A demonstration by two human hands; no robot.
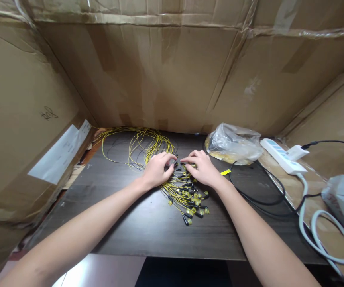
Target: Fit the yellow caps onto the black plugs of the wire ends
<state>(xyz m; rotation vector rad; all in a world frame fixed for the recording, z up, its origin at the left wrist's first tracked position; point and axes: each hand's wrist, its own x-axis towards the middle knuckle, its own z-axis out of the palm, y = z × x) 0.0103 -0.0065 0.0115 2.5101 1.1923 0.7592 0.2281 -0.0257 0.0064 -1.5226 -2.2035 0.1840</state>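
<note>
Working at the middle of the frame, both hands rest on a bundle of yellow wires (148, 145) laid on a dark table (148, 235).

The left hand (156, 169) is curled, thumb and forefinger drawn close together at one of the connector ends (194, 203). Whether it actually pinches that piece cannot be told. The right hand (203, 168) lies palm down, fingers loosely spread and bent, with the fingertips touching the wires just beside the left hand. No firm grasp is visible.

Condition of the work, as judged from the layout: the black-and-yellow connector ends are gathered into one fan below the hands, near the centre of the frame. The wire loops still spread loosely toward the upper left of the table, so the far part looks unsorted. No tie or wrap is seen on the bundle.

A small yellow tag (226, 172) lies apart, just right of the right wrist. Further right are a clear plastic bag (234, 143), a white power strip (282, 155) and a black cable (258, 199). Cardboard walls (172, 79) enclose the table.
</note>
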